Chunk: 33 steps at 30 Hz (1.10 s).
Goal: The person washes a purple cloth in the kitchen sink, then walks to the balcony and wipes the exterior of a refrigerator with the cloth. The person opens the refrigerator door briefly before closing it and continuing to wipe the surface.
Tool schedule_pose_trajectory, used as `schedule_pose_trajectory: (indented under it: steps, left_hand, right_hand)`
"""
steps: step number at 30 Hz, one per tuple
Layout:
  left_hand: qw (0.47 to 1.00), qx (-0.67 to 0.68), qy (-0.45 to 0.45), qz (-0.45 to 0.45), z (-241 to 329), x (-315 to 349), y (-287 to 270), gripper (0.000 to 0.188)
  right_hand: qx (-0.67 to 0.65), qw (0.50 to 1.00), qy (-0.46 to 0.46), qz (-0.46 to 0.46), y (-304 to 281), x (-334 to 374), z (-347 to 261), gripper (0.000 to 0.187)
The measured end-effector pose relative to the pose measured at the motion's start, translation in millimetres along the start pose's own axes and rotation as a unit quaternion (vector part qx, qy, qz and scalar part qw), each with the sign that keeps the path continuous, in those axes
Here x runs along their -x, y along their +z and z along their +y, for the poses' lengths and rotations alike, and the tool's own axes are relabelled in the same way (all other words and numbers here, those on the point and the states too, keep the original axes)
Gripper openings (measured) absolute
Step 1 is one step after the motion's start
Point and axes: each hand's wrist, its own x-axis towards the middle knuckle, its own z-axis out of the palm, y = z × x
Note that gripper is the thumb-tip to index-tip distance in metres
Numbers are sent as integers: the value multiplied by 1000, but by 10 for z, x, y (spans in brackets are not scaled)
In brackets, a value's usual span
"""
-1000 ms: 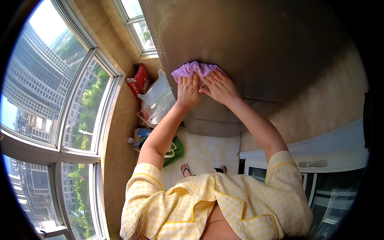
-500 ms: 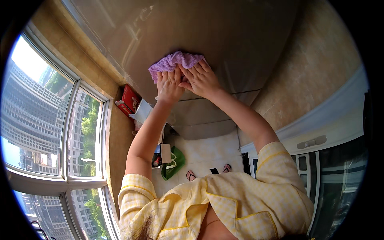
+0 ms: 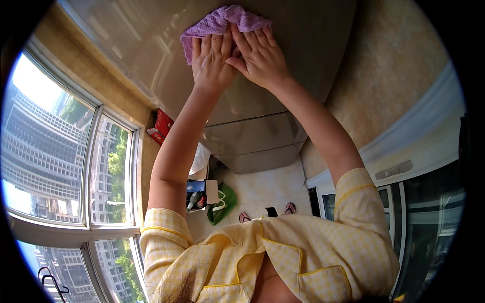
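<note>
Both arms reach up to a glossy brown refrigerator door (image 3: 308, 60). A crumpled purple towel (image 3: 222, 19) lies against it under my fingers. My left hand (image 3: 213, 63) presses flat, its outstretched fingertips on the towel's lower left part. Beside it, my right hand (image 3: 260, 60) is also flat and open, fingers fanned over the right part, the thumb pointing toward the left hand. Neither hand curls round the cloth. The towel's loose left corner hangs down past the left hand's fingers. What lies beneath the palms is hidden.
Windows (image 3: 108, 166) line the left side. A red box (image 3: 160, 126) stands by the wall below. On the floor are a box of bottles (image 3: 197, 197) and a green bag (image 3: 222, 204). At right is a white door with a handle (image 3: 394, 169).
Both hands have slid up the door with the towel beneath them, and my arms are stretched further. The towel now lies near the top of the view, spread slightly wider.
</note>
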Motion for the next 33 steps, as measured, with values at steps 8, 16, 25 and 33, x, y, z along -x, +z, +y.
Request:
schedule_pose_trajectory:
  steps: [8, 16, 25, 33]
  left_hand:
    - [985, 59, 21, -159, 158, 916, 232, 56]
    - [924, 339, -104, -145, 664, 1456, -538, 55]
    - [673, 630, -384, -40, 578, 1592, -516, 20]
    - [290, 823, -450, -191, 641, 1540, -648, 69]
  right_hand:
    - [-2, 994, -22, -106, 209, 1040, -142, 70]
    - [-582, 738, 340, 37, -495, 999, -463, 57]
    - [-847, 259, 464, -3, -605, 942, -170, 30]
    - [-824, 275, 489, -78, -681, 843, -322, 30]
